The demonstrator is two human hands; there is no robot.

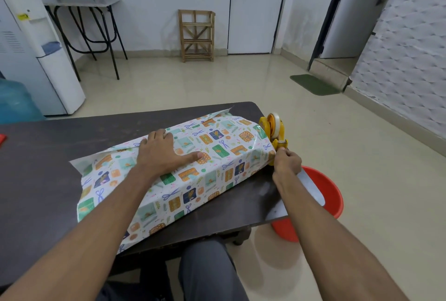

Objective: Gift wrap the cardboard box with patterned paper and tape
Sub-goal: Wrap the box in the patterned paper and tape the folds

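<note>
Pressing down and pinching at once

The left hand lies flat, fingers straight, on the patterned paper on the dark table. The cardboard box beneath is fully covered. The right hand has curled fingers that pinch the mouth of the yellow tape dispenser at the parcel's right end. The clear tape itself I cannot make out.

Left hand, right hand bare; forearms bare; dark grey trousers.

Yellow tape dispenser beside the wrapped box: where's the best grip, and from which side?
Grip the yellow tape dispenser round its upright wheel body, from above and the right: the wrapped box blocks its left, and the right hand pinches at its cutter end.
</note>
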